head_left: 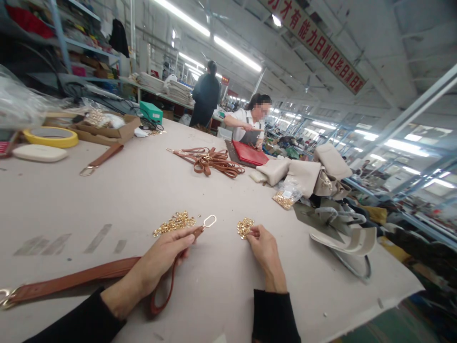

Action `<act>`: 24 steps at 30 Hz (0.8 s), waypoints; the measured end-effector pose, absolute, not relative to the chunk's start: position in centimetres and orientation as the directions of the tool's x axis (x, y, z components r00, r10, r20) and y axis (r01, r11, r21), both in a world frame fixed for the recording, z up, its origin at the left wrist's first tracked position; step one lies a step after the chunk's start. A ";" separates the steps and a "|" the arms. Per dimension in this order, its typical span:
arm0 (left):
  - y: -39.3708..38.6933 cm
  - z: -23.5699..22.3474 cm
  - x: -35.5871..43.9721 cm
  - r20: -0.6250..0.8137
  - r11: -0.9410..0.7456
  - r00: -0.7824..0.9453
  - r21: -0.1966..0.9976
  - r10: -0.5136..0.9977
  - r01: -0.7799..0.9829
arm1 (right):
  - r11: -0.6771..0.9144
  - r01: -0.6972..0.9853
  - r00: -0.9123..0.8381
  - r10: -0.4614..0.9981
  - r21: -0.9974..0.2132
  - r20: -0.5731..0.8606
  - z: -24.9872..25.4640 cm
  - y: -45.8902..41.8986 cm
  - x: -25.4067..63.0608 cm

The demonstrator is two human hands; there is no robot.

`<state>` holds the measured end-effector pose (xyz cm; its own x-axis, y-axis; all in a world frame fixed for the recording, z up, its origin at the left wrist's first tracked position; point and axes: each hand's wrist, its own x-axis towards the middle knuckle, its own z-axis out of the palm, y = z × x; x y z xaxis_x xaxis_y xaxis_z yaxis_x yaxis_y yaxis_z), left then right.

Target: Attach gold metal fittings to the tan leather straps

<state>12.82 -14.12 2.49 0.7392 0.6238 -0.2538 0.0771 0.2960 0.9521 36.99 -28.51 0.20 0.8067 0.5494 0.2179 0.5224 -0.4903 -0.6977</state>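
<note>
My left hand (167,252) is closed around the end of a brown leather strap (82,276). A gold oval ring (210,221) sticks out past its fingertips, and a metal clasp (7,297) sits at the strap's far left end. Part of the strap loops down below the hand. Just behind the left hand lies a heap of small gold metal fittings (174,223). My right hand (265,247) has thumb and fingers pinched together at the right edge of a second pile of small gold pieces (244,228); whatever is between the fingertips is hidden.
More brown straps (214,161) lie bundled mid-table. A shorter strap piece (107,158), yellow tape roll (50,136) and cardboard tray (107,131) are at left. Beige bags (303,176) and a bag of gold fittings (285,197) stand right. A co-worker (250,121) is across the table.
</note>
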 end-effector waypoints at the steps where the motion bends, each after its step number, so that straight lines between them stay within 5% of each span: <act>1: -14.3 2.6 12.8 -0.253 0.308 0.751 0.949 0.610 0.069 | -0.479 0.522 0.801 0.559 -0.706 0.213 0.1 -28.4 36.9; 8: -14.8 2.2 13.1 -0.230 0.396 0.829 0.918 0.510 0.011 | -0.372 0.414 0.817 0.555 -0.831 0.159 0.5 -28.3 36.7; 14: -14.9 1.6 13.5 -0.197 0.327 0.824 0.945 0.531 0.015 | -0.061 0.101 0.732 0.681 -0.993 0.033 2.1 -26.8 33.7; 18: -15.0 1.7 13.5 -0.183 0.330 0.831 0.944 0.525 -0.001 | 0.086 -0.272 0.625 0.773 -0.958 -0.107 2.8 -25.8 31.7; 24: -15.0 1.4 13.7 -0.189 0.327 0.824 0.945 0.534 0.005 | 0.064 -0.325 0.584 0.798 -0.944 -0.147 2.7 -25.1 30.5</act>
<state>13.67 -15.04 1.42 0.8239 0.5342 -0.1893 0.0055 0.3265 0.9452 30.50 -25.10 2.75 0.5844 0.7980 -0.1472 -0.3249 0.0639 -0.9436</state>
